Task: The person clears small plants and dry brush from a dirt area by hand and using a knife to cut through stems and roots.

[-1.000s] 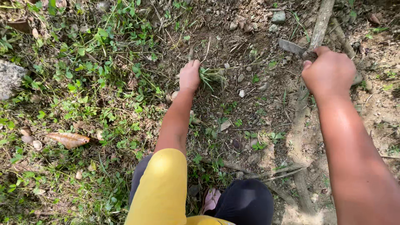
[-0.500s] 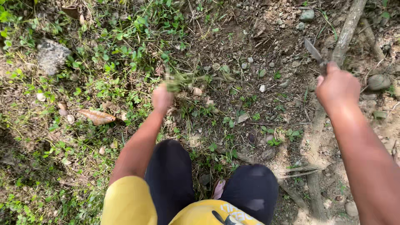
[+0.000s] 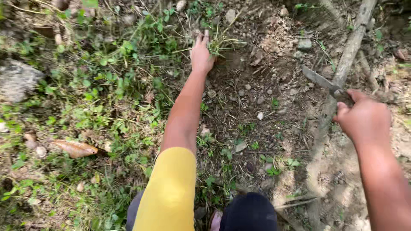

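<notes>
We see a grey rock (image 3: 17, 80) lying far left in the weeds, and a long stick (image 3: 347, 50) crossing the dirt at right. Our left hand (image 3: 201, 53) has reached farther forward than before, fingers gripping a grass tuft (image 3: 223, 42). Our right hand (image 3: 364, 119), fingers wrapped, holds a knife (image 3: 320, 80) beside the stick.

Left arm fully extended toward 12 o'clock, yellow sleeve to the elbow, forearm bare. Left hand (image 3: 202, 54) palm down, fingers curled shut (thumb side hidden). Right arm enters from 4 o'clock, bent slightly. Right hand (image 3: 363, 117) at 3 o'clock, closed in a fist, knuckles up, thumb on top.
</notes>
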